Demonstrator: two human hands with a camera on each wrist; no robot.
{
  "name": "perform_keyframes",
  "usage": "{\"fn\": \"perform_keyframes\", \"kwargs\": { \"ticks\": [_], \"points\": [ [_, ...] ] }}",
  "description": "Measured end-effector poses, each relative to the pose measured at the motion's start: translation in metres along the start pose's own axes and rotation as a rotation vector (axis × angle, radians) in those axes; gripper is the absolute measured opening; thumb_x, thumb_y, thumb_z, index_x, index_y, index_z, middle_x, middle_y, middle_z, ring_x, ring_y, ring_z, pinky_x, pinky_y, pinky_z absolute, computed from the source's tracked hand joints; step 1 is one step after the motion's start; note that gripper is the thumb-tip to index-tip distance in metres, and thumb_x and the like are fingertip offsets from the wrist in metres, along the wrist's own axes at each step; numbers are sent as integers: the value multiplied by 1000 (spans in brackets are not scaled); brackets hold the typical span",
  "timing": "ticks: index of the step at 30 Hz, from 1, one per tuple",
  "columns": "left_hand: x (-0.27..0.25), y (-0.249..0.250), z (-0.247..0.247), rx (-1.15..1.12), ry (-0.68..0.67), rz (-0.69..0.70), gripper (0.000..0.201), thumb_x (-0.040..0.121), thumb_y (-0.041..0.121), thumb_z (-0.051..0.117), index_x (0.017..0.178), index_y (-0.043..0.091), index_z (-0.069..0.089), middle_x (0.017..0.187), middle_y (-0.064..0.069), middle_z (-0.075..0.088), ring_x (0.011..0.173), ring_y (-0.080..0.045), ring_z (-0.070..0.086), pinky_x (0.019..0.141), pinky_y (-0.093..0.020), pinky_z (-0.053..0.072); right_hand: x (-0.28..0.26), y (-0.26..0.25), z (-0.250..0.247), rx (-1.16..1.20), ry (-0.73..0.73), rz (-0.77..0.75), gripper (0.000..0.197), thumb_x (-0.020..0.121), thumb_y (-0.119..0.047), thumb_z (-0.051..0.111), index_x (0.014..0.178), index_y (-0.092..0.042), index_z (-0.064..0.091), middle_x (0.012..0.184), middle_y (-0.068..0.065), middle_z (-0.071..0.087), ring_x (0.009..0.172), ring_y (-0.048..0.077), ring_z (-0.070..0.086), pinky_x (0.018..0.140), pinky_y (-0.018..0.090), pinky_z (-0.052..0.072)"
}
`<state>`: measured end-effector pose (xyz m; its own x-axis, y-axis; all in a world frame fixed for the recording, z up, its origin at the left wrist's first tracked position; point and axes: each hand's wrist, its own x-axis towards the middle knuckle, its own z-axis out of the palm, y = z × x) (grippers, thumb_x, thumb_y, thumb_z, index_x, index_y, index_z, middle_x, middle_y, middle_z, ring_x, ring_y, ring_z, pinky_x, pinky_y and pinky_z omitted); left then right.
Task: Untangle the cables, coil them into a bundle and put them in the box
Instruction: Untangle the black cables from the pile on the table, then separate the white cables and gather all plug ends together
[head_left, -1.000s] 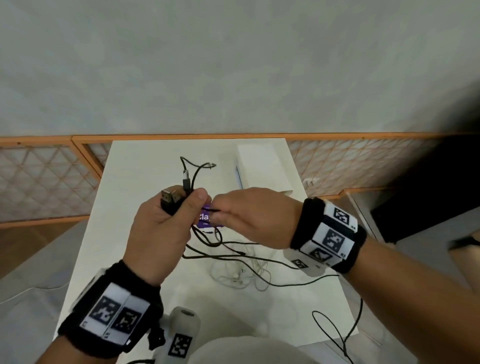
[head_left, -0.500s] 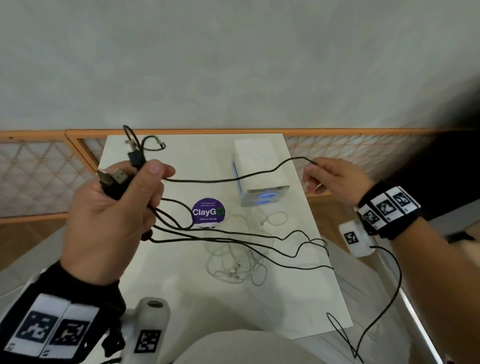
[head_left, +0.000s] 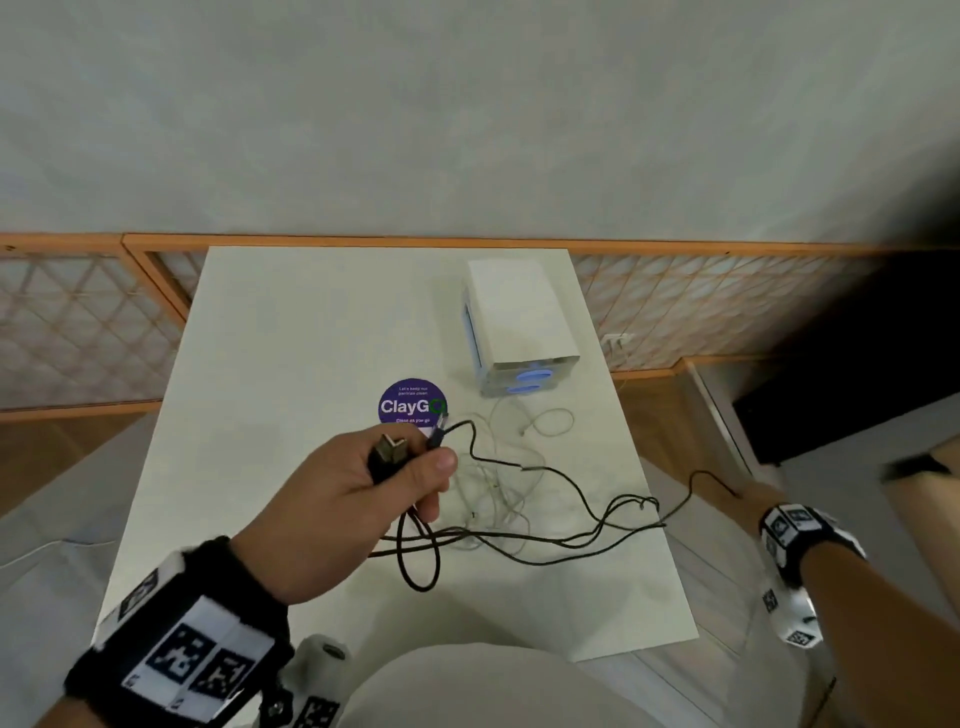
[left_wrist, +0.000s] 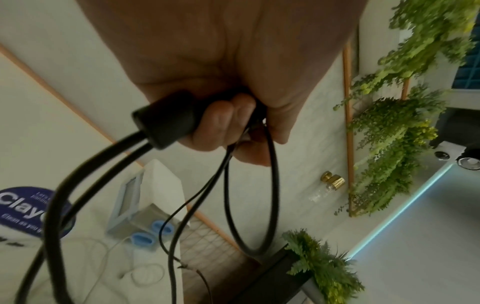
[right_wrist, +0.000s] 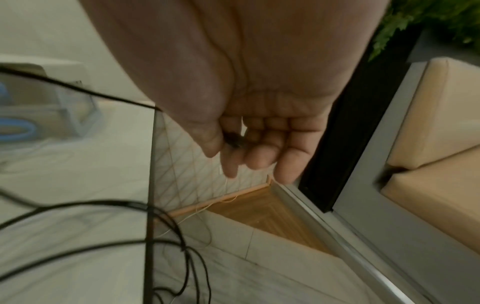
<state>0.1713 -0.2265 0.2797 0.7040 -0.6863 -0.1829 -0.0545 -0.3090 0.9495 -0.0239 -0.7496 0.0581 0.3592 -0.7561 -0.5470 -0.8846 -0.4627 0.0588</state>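
Observation:
My left hand (head_left: 363, 499) is held above the white table (head_left: 291, 389) and grips a black USB plug (head_left: 389, 452) together with loops of the black cable (head_left: 571, 540). In the left wrist view my left hand (left_wrist: 233, 123) curls round the plug (left_wrist: 166, 121), and cable loops hang below it. The black cable trails across the table to my right hand (head_left: 750, 493), past the table's right edge. There my right hand (right_wrist: 246, 148) pinches the cable's small dark end (right_wrist: 232, 140) between thumb and finger. A thin white cable (head_left: 498, 483) lies tangled on the table. The white box (head_left: 519, 317) stands at the back right.
A round purple ClayGo sticker (head_left: 413, 405) lies flat near the table's middle. A lattice partition with an orange wooden frame (head_left: 363, 240) runs behind the table. Right of the table are wooden floor, a dark panel (head_left: 857, 389) and a beige cushion (right_wrist: 428, 123).
My left hand has come down and toward the table's middle with the plug. My right hand has drawn the cable end farther right and lower, beyond the table edge.

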Motion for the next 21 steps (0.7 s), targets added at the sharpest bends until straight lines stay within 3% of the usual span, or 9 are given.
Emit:
{"fn": "perform_keyframes", "kwargs": {
  "ticks": [3,6,9,12,14,15,17,19,21],
  "points": [
    [6,-6,4,42,-40,-42,35,98,43,58,73,20,67,72,-3,72,52,-3,46,54,-14,39,-50,-48,-4,-162,14,-94,37,97,-29,56,129,-12,61,117,12,67,104,31,64,91,37,53],
    [9,-8,7,83,-46,-64,38,103,32,58,72,10,65,59,9,64,49,0,49,52,-9,38,-85,-104,-28,-91,131,-382,42,89,-30,53,128,-17,61,115,10,64,92,24,58,80,30,47],
    [13,-10,12,98,-88,-67,40,103,30,58,70,6,62,54,11,57,48,-1,47,52,-9,36,-170,-171,-47,241,195,-865,51,95,-20,60,145,-22,53,140,1,56,118,11,54,98,20,41],
    [16,-11,17,77,-129,-58,39,103,25,58,72,2,61,53,12,56,46,0,46,51,-8,35,-248,-221,-52,451,-97,-1181,73,96,-12,64,159,-28,32,154,-10,46,140,-1,42,114,14,32],
    [16,-11,18,56,-134,-50,36,102,24,58,74,3,64,53,13,58,45,1,47,50,-8,36,-269,-240,-41,473,-241,-1257,60,99,-16,62,155,-24,39,143,-5,58,132,2,52,112,22,40],
    [15,-10,18,54,-126,-34,35,101,27,58,74,7,68,55,14,61,46,1,48,51,-8,35,-273,-246,-36,469,-260,-1253,44,102,-20,59,145,-22,49,127,-3,67,117,4,61,104,27,48],
    [15,-12,13,75,-74,-17,32,99,38,58,72,28,72,70,10,73,49,0,48,52,-12,37,-270,-249,-32,461,-238,-1219,21,106,-27,52,122,-18,61,102,-3,69,92,10,64,87,33,53],
    [15,-19,4,36,14,-64,31,97,50,61,70,36,69,90,10,81,46,-2,45,49,-13,38,-252,-241,-29,325,-141,-1193,24,105,-41,51,111,-21,63,97,-4,66,90,14,62,86,38,52],
    [13,-27,-5,-16,107,-110,30,96,52,63,76,32,71,86,17,79,43,-7,41,45,-14,36,-225,-222,-31,151,-61,-1103,40,98,-65,45,106,-29,61,97,-5,61,89,14,60,85,37,50]
  ]
}}
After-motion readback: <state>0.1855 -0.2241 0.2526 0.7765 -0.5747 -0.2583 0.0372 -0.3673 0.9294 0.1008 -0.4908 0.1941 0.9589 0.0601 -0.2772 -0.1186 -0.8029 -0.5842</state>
